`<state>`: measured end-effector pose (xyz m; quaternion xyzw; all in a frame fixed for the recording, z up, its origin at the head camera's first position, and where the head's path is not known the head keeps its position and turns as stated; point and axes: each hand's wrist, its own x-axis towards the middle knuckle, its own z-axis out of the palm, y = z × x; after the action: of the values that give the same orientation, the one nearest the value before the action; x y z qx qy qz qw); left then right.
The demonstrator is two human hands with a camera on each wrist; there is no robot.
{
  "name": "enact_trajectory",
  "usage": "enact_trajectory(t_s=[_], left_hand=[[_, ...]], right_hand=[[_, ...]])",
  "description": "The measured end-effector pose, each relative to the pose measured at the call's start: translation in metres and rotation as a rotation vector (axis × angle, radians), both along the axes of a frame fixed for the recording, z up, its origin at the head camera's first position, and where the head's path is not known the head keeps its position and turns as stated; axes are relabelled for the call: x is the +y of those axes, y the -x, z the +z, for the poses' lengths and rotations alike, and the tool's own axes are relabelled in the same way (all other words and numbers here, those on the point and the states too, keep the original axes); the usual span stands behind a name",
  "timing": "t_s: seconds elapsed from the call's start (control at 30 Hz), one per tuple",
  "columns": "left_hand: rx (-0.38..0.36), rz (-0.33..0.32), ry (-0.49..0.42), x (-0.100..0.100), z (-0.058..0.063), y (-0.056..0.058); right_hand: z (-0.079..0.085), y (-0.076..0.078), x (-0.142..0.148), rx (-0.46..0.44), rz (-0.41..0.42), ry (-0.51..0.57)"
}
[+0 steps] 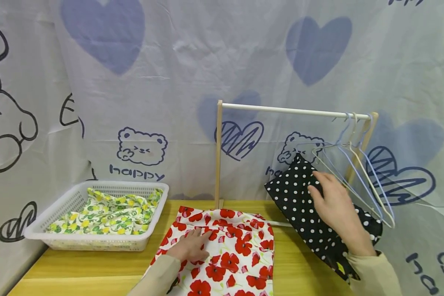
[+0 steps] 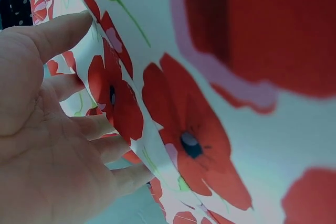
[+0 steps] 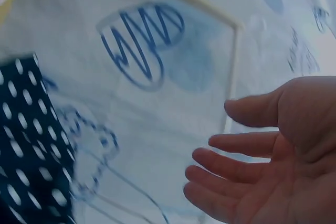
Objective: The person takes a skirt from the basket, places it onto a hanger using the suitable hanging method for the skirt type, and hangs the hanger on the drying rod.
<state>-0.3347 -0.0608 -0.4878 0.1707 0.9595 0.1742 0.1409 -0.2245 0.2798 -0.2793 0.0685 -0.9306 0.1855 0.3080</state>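
Observation:
A white cloth with red poppies (image 1: 244, 269) lies at the front middle in the head view. My left hand (image 1: 194, 246) rests on its upper left part, and in the left wrist view the spread fingers (image 2: 123, 179) touch the fabric. A black cloth with white polka dots (image 1: 294, 201) hangs tilted on the right by the rack's hangers; what holds it up is partly hidden. In front of it is my right hand (image 1: 334, 207), fingers relaxed and thumb apart. The right wrist view shows nothing in that hand (image 3: 257, 156), with the polka-dot cloth (image 3: 31, 145) off to the left.
A rack with a white rail (image 1: 288, 108) and wooden posts stands at the back. Several hangers (image 1: 370, 164) crowd its right end. On the left, a white plastic basket (image 1: 159, 205) contains a lemon-print cloth (image 1: 107, 213). All stand on a wooden table (image 1: 92, 267).

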Motion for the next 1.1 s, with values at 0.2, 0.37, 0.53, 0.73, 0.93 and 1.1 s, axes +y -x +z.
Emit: enact_trajectory(t_s=[0.2, 0.37, 0.53, 0.73, 0.93, 1.1], left_hand=[[0.013, 0.003, 0.005, -0.002, 0.004, 0.001], [-0.001, 0.015, 0.006, -0.002, 0.001, 0.002], [-0.001, 0.013, 0.012, -0.001, -0.001, 0.001], [0.002, 0.01, 0.013, 0.0, -0.001, -0.002], [0.013, 0.001, 0.017, 0.0, -0.002, -0.003], [0.029, -0.03, 0.036, 0.0, -0.006, -0.001]], right_hand=[[0.027, 0.004, 0.048, 0.012, -0.063, 0.01], [0.03, 0.015, 0.087, -0.048, -0.097, -0.01], [0.026, 0.02, 0.105, -0.082, -0.132, -0.002], [0.022, 0.023, 0.111, -0.123, -0.179, 0.102], [0.019, 0.02, 0.113, -0.119, -0.229, 0.209], [0.02, 0.016, 0.114, -0.081, -0.276, 0.271]])
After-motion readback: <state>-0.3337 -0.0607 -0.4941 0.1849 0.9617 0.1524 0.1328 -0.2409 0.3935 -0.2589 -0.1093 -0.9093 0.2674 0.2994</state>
